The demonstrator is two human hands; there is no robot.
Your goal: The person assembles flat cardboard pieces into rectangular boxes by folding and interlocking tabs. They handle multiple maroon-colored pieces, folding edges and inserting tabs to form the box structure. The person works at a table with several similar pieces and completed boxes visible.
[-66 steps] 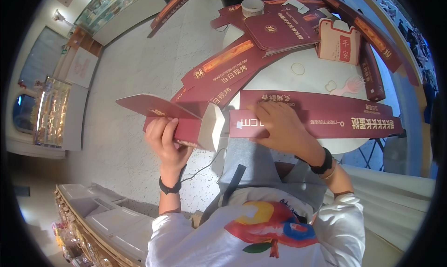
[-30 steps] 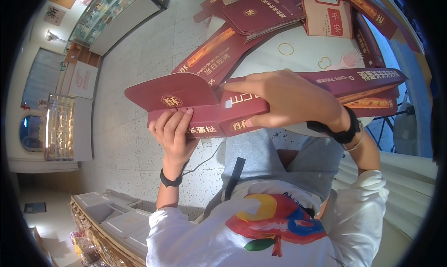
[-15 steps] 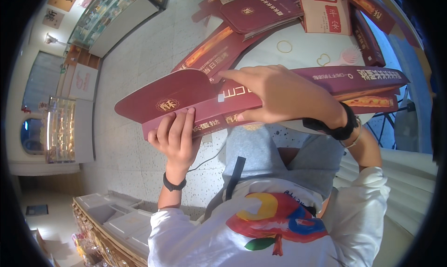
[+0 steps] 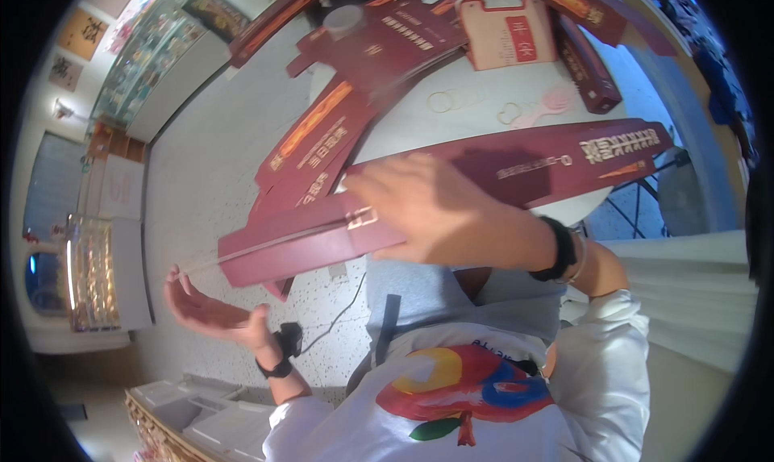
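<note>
A long maroon cardboard box point(image 4: 524, 172) with pale printing lies slantwise in front of me, its right part over the round white table. My right hand point(image 4: 439, 212) grips its middle from above, fingers over the far edge and thumb on the near side. My left hand point(image 4: 214, 309) is off the box's left end, palm turned up and fingers apart, holding nothing. A thin flap edge, seen almost side-on and blurred, runs from the box's left end toward my left fingertips; whether they touch it I cannot tell.
On the round white table point(image 4: 476, 99) lie flat maroon cartons point(image 4: 314, 139), a cream-and-red handled carton point(image 4: 508, 35), another long maroon box point(image 4: 587, 67), a pink brush-like item point(image 4: 552, 101) and a rubber band point(image 4: 440, 101). A white curtain point(image 4: 693, 289) hangs at right. Glass display cases stand at far left.
My left hand has let go of the box's left end and moved down and left, opening. The broad end flap has turned edge-on. The box and right hand shifted slightly toward me and left.
</note>
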